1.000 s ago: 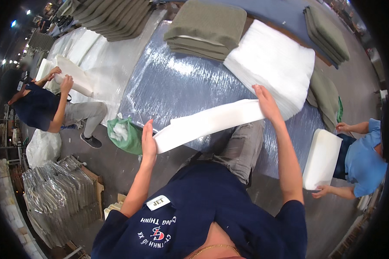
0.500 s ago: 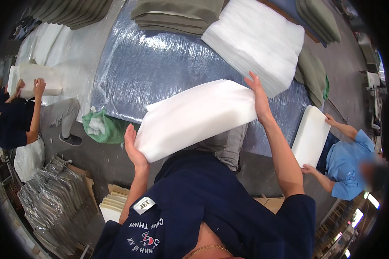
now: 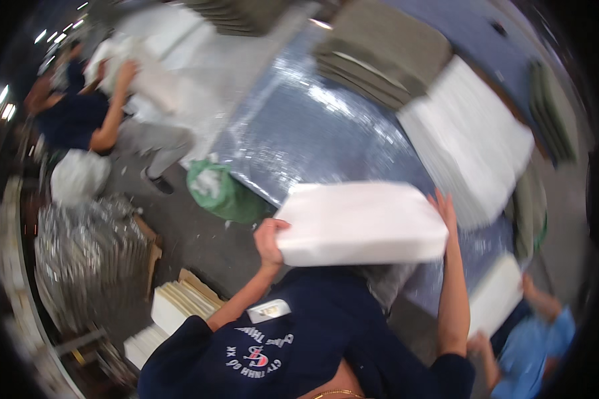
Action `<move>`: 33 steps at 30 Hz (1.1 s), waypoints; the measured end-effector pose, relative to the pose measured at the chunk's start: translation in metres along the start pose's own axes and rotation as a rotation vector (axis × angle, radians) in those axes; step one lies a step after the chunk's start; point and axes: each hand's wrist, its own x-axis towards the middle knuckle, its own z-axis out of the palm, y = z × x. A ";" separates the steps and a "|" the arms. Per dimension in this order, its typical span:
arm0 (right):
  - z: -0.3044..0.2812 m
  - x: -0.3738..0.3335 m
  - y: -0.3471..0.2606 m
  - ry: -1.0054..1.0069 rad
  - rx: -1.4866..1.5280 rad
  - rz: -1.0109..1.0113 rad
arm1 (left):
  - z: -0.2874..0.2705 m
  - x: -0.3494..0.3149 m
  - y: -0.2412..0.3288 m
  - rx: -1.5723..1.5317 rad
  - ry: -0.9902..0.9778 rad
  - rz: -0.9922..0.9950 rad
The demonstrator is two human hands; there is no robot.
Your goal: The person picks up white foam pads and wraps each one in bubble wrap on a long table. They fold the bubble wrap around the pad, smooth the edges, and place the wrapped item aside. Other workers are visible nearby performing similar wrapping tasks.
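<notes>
Held out in front of my chest is a white, block-shaped cushion (image 3: 363, 223), smooth and slightly blurred. My left hand (image 3: 271, 243) grips its left end with the fingers curled over the edge. Against its right end lies my right hand (image 3: 446, 216), fingers pointing up along the side, so the cushion is carried between both hands. Beyond it spreads a table covered in shiny plastic film (image 3: 293, 120). A stack of white wadding sheets (image 3: 476, 146) lies there, past my right hand.
Olive-grey cushions (image 3: 386, 46) are piled at the far side. A green sack (image 3: 223, 193) with white stuffing stands left of the table. Foam pieces in a carton (image 3: 180, 306) and plastic-wrapped stacks (image 3: 90, 256) are at left. One co-worker (image 3: 76, 120) works far left; another (image 3: 526, 346) holds a white cushion at right.
My view has swung left. The cushion has gone from tilted to nearly level, and my left fingers now curl over its end instead of lying flat against it.
</notes>
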 end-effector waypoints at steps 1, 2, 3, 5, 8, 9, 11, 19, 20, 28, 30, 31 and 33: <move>-0.019 0.011 0.005 0.029 -0.064 0.025 | 0.001 0.000 0.003 -0.189 0.013 -0.131; -0.046 0.020 0.012 0.026 -0.053 0.017 | 0.000 0.004 0.007 -0.205 0.005 -0.169; -0.014 0.004 0.004 0.076 -0.162 -0.036 | -0.005 -0.003 0.006 -0.211 0.044 -0.205; 0.021 -0.030 -0.013 0.215 -0.255 -0.005 | -0.013 -0.005 0.003 -0.279 0.107 -0.291; 0.017 -0.081 -0.010 0.190 -0.243 0.049 | -0.021 -0.017 -0.012 -0.396 0.137 -0.752; 0.013 -0.095 -0.003 0.143 -0.278 0.032 | -0.024 -0.023 -0.006 -0.477 0.125 -0.938; 0.011 -0.124 0.006 0.123 -0.390 0.060 | -0.046 -0.038 0.003 -0.630 -0.205 -1.176; 0.057 -0.176 -0.009 0.216 -0.287 0.388 | -0.069 -0.047 0.040 -0.561 -0.584 -1.196; 0.050 -0.173 -0.009 0.192 -0.299 0.405 | -0.068 -0.042 0.044 -0.507 -0.605 -1.203; 0.058 -0.140 0.003 0.155 -0.140 0.033 | -0.050 -0.034 0.012 -0.625 -0.480 -1.053; 0.048 -0.125 0.012 0.166 -0.080 0.005 | -0.035 -0.028 0.011 -0.792 -0.332 -1.021; 0.042 -0.118 0.018 0.172 -0.052 -0.007 | -0.033 -0.026 0.012 -0.798 -0.323 -1.014; 0.061 -0.106 0.017 0.250 -0.024 -0.057 | -0.039 -0.015 0.019 -0.794 -0.295 -0.999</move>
